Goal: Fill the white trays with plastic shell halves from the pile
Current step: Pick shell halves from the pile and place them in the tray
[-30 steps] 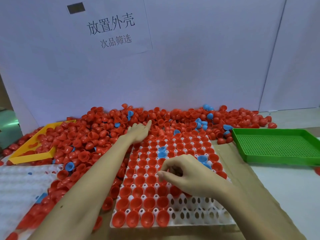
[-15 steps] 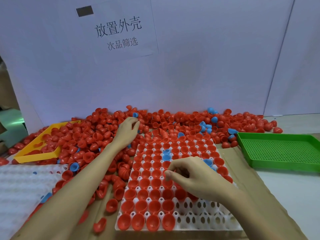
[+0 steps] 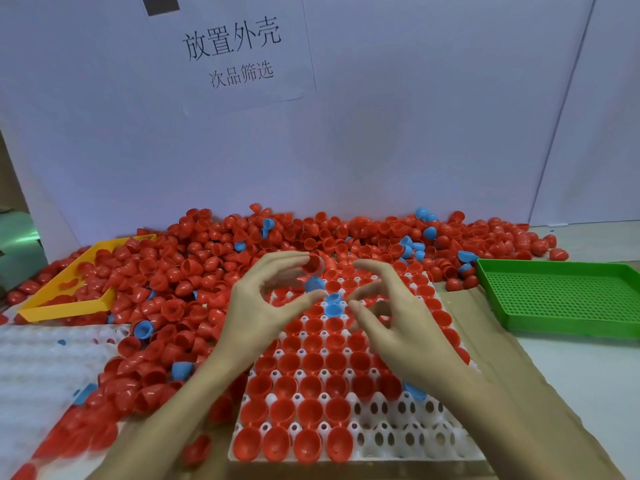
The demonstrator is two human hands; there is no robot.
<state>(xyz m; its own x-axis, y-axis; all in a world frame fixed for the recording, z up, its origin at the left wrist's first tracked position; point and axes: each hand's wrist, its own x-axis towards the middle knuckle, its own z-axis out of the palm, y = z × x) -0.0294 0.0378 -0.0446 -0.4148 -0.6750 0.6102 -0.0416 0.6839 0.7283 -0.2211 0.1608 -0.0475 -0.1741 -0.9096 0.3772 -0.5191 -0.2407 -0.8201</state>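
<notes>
A white tray (image 3: 410,439) lies in front of me, most of its cups filled with red shell halves and a few blue ones (image 3: 334,305); the near right cups are bare. The pile of red and blue shell halves (image 3: 207,261) spreads behind and to the left of it. Over the tray's far part, my left hand (image 3: 263,303) holds a red shell half (image 3: 312,264) and a blue one (image 3: 313,284) between curved fingers and thumb. Just to the right, my right hand (image 3: 394,323) hovers with loosely curled fingers and nothing visible in them.
A yellow tray (image 3: 65,308) sits half buried in the pile at the left. A second white tray (image 3: 41,368) lies at the near left. A green perforated tray (image 3: 568,299) stands at the right. A white wall with a paper sign closes the back.
My left hand has come back from the pile to above the tray with shell halves in it. My right hand has lifted off the tray cups and moved up towards the left hand.
</notes>
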